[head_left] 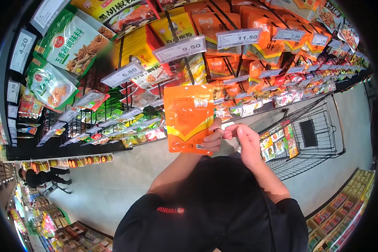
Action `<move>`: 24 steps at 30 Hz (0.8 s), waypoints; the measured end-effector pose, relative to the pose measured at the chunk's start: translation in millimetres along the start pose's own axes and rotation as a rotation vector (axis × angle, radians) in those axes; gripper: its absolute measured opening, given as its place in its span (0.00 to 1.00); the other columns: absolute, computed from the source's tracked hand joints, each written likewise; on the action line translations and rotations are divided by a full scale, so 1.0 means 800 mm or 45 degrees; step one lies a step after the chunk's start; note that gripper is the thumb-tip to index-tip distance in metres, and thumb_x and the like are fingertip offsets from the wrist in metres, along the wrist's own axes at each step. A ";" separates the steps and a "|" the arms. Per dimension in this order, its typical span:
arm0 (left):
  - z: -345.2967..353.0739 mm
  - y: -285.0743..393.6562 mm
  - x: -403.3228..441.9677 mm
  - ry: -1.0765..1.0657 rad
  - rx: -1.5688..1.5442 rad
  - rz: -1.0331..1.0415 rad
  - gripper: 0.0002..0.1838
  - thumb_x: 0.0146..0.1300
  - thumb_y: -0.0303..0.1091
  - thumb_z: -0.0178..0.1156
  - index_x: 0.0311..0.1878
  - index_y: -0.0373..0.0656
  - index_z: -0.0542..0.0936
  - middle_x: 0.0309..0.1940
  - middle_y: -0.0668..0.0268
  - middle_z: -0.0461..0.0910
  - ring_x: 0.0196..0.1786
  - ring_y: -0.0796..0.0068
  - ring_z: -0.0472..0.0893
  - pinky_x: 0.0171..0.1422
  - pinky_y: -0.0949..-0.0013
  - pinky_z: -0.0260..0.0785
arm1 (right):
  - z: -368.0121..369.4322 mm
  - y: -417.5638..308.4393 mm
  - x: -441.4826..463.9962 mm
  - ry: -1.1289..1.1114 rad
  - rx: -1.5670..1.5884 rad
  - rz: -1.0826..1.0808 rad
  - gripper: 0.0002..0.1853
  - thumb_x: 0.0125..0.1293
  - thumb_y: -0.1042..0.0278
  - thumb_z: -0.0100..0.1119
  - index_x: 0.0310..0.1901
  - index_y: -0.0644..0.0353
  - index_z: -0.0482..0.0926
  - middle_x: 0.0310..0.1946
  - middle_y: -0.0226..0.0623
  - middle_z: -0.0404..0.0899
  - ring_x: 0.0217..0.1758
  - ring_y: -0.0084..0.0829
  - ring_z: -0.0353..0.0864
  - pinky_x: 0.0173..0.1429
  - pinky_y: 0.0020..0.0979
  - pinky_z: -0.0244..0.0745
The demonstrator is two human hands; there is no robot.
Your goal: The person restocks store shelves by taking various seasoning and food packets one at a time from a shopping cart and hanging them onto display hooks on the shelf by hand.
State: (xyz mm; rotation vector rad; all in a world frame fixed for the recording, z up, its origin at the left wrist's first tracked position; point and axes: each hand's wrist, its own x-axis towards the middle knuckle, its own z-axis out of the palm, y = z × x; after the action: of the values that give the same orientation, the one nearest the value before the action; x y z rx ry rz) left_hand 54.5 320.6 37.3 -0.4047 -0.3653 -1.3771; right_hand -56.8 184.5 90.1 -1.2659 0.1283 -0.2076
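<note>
An orange packet with a yellow chevron, printed text and a barcode stands upright in front of the shelf rack. My left hand grips it from behind, its fingers wrapped around the right edge; the palm is hidden by the packet. Just to the right, my right hand is raised with fingers loosely bent and thumb apart. It appears to hold nothing and does not touch the packet.
Hooks of seasoning packets with price tags fill the rack ahead. A wire shopping cart holding colourful packages stands to my right. A person with a cart is far left. Stocked shelves are lower right.
</note>
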 end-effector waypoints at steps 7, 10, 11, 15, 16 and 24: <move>0.013 -0.007 -0.010 0.828 0.610 0.437 0.19 0.72 0.52 0.49 0.45 0.43 0.71 0.37 0.65 0.77 0.29 0.72 0.77 0.35 0.72 0.71 | -0.012 0.004 0.008 0.052 -0.010 -0.031 0.20 0.75 0.67 0.47 0.65 0.64 0.67 0.52 0.37 0.77 0.51 0.23 0.77 0.55 0.27 0.70; 0.024 -0.009 0.019 1.552 0.987 0.513 0.22 0.73 0.53 0.48 0.55 0.44 0.71 0.44 0.64 0.79 0.47 0.69 0.78 0.51 0.63 0.70 | -0.016 -0.005 0.017 0.065 0.133 -0.006 0.23 0.74 0.67 0.47 0.68 0.63 0.62 0.56 0.38 0.74 0.54 0.24 0.75 0.58 0.27 0.68; 0.027 -0.013 0.024 1.498 1.061 0.622 0.18 0.73 0.44 0.52 0.57 0.42 0.70 0.51 0.62 0.78 0.51 0.68 0.80 0.57 0.62 0.72 | -0.016 -0.007 0.021 0.062 0.128 -0.015 0.23 0.74 0.67 0.47 0.68 0.63 0.62 0.56 0.38 0.74 0.54 0.24 0.75 0.58 0.27 0.68; 0.024 -0.012 0.030 1.372 1.239 0.613 0.18 0.67 0.25 0.59 0.57 0.39 0.67 0.50 0.60 0.78 0.50 0.73 0.80 0.55 0.68 0.74 | -0.024 -0.016 0.048 0.163 -0.337 -0.137 0.29 0.68 0.74 0.57 0.68 0.67 0.60 0.58 0.42 0.72 0.57 0.30 0.74 0.63 0.31 0.68; 0.026 -0.008 0.035 1.353 1.240 0.621 0.18 0.67 0.25 0.59 0.57 0.39 0.67 0.50 0.60 0.78 0.50 0.73 0.80 0.55 0.68 0.74 | -0.031 -0.013 0.060 0.159 -0.351 -0.150 0.29 0.68 0.74 0.57 0.68 0.67 0.60 0.58 0.42 0.72 0.57 0.30 0.74 0.63 0.31 0.68; 0.031 0.048 0.095 0.927 1.934 0.937 0.18 0.66 0.19 0.56 0.57 0.36 0.65 0.52 0.59 0.77 0.50 0.78 0.78 0.53 0.74 0.72 | 0.001 -0.060 0.124 0.367 -1.581 -0.591 0.38 0.65 0.56 0.60 0.73 0.59 0.57 0.76 0.56 0.44 0.78 0.59 0.43 0.73 0.65 0.42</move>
State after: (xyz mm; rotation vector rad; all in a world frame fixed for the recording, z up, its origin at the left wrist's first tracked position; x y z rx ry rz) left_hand 103.6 272.4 92.5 1.1018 -0.4722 -0.2006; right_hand 36.2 149.4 137.8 -2.4942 0.2231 -0.7908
